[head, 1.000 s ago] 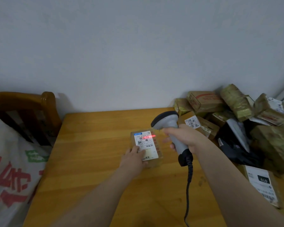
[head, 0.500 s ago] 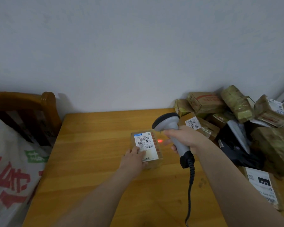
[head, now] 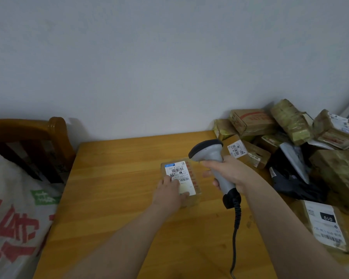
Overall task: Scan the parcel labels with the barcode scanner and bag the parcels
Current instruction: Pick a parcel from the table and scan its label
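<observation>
A small tan parcel [head: 194, 179] is shown lying flat on a wooden table [head: 119, 178], a little right of the table's middle and well in from every edge; most of its top face is covered by a white shipping label [head: 178, 174]. The left hand [head: 168, 193] is laid over the parcel's near end, fingers fairly straight and resting on the label, with nothing gripped. The right hand [head: 230, 172] is wrapped round the handle of a grey barcode scanner [head: 207, 151], held just right of the parcel; the scanner's dark head is tipped left and down toward the parcel's far right corner. A black coiled cable [head: 236, 222] hangs from the handle's base and is cut off by the bottom edge of the view.

Bare tabletop is left open from the parcel to the table's left edge, and behind it to the wall [head: 149, 57]. The right side is crowded by a pile of taped cardboard parcels [head: 290, 125] heaped against the wall, with a black plastic bag [head: 294, 182] among them; a flat parcel with a large white label [head: 326, 226] lies nearer, beside the right forearm. Beyond the left edge, a white woven sack [head: 14, 208] printed in red and green is seen in front of a wooden chair [head: 28, 129].
</observation>
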